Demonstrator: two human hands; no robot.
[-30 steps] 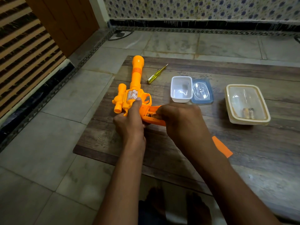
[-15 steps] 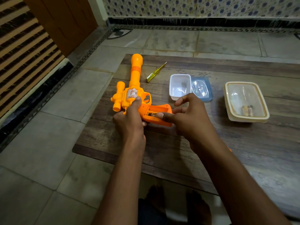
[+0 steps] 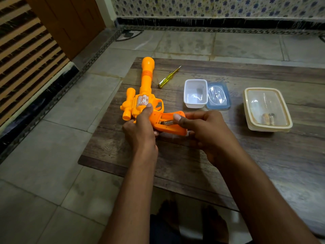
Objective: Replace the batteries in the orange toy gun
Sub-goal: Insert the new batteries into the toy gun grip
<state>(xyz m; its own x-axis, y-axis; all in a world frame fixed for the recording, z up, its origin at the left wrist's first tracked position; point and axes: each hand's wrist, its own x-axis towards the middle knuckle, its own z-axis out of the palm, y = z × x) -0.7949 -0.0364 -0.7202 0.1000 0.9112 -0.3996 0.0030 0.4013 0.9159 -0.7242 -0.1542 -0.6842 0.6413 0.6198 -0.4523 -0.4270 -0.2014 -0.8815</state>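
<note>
The orange toy gun (image 3: 146,88) lies on a low wooden table (image 3: 193,164), barrel pointing away from me. My left hand (image 3: 140,127) grips its body just behind the cylinder, thumb on top. The grip's battery bay faces up with its cover off, and a battery (image 3: 166,122) shows inside it. My right hand (image 3: 204,129) holds the butt of the grip, its thumb pressing on the battery's end. Two more batteries (image 3: 268,118) lie in a lidded cream container (image 3: 267,110) at the right.
A yellow screwdriver (image 3: 168,78) lies beyond the gun. A white tub (image 3: 195,93) stands beside its blue-rimmed lid (image 3: 218,95). Grey floor tiles surround the table. A brown door and a slatted panel are at the left, a patterned wall at the back.
My right hand lifted off the grip with fingers spread, then came back down. Its thumb now presses the battery in the bay. The orange cover seen on the table is now hidden.
</note>
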